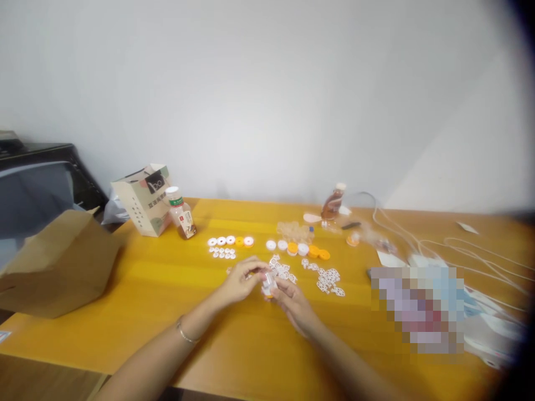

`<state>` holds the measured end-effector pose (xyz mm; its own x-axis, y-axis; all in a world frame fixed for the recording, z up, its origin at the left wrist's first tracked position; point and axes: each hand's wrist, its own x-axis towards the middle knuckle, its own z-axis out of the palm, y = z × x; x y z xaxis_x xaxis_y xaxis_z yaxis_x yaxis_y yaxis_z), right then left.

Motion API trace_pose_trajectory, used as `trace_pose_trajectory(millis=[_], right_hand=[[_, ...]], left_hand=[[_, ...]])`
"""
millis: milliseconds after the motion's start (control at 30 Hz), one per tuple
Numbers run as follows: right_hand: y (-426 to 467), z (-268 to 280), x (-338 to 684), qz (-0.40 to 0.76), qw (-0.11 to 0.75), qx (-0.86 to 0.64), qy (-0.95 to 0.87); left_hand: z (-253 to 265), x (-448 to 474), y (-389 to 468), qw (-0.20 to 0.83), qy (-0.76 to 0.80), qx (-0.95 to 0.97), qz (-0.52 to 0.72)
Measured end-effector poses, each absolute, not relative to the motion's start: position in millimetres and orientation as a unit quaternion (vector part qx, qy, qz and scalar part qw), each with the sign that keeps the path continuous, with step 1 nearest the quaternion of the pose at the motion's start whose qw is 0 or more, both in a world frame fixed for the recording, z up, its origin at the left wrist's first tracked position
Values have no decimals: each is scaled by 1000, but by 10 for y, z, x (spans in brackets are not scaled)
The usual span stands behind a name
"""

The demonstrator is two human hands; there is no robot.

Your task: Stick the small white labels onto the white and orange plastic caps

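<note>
Between my two hands is a small white and clear plastic piece [268, 284] with orange at its lower edge; its exact kind is blurred. My left hand [244, 280] grips it from the upper left, fingers curled. From the right, my right hand [295, 303] pinches its lower side. Just beyond the hands lies a pile of small white cut-out plastic parts [282, 270], with more such parts [330, 278] to the right. Behind them stands a row of white and orange round pieces [292, 249]. Farther left are white and orange rings [229, 240] and several small white discs [222, 253].
A drink bottle [181, 214] and a paper gift bag [144, 200] stand at the back left. An open cardboard box [62, 264] occupies the left edge. A second bottle [333, 202] is at the back right. White cables [401, 228] and a pixelated patch [422, 309] lie right.
</note>
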<state>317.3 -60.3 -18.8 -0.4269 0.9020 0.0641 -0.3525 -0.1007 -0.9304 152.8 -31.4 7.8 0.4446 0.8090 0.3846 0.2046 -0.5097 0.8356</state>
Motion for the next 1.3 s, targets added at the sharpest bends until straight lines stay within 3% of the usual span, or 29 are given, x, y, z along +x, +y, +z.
trace_pose_trajectory(millis=[233,433,567,767,1300], right_hand=[[-669,-168,3150,768,438,-223,-409],[-645,-172,3176,777,413,-228,-416],[-576,-215,3189,763,440,-245,-405],[-494,-319,3187,703,504,-262,-428],[-568,-328,3002,641,587,-299,-394]], left_hand=[[121,1490,-351,407,286,768,403],[248,1351,-313,475,224,797,297],[199,1345,-292,534,244,744,317],[2,1499,-270,498,355,695,378],[-159,1720,-313,485,393,628,464]])
